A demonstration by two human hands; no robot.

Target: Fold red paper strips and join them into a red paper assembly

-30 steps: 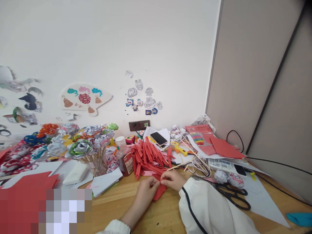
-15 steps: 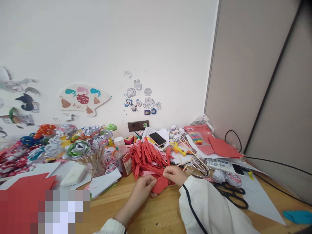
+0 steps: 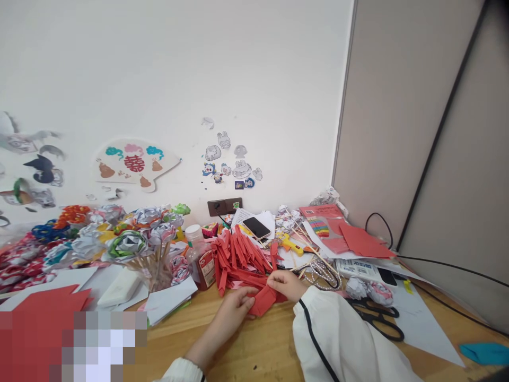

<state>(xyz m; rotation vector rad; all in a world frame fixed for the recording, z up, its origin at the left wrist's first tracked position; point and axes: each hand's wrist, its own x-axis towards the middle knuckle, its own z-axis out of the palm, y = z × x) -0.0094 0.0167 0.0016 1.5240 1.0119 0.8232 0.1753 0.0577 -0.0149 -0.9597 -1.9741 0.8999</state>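
A folded piece of red paper (image 3: 263,303) is held between both hands, just above the wooden table. My left hand (image 3: 239,303) pinches its left edge between thumb and fingers. At the upper right edge, the fingertips of my right hand (image 3: 287,285) are closed on the same paper. Directly behind the hands lies a heap of folded red paper strips (image 3: 242,252). To the left of that heap stands a bottle (image 3: 201,265) with a white cap and a red label.
Paper flowers (image 3: 129,243) on sticks crowd the left side. Red sheets (image 3: 51,305) lie at the front left. Toward the back are a phone (image 3: 256,227) and a yellow glue gun (image 3: 291,244). Black scissors (image 3: 377,317) and a blue piece (image 3: 484,353) lie on the right.
The view has shifted very slightly. My left fingers have moved a little on the red paper, and both hands still hold it in about the same place.
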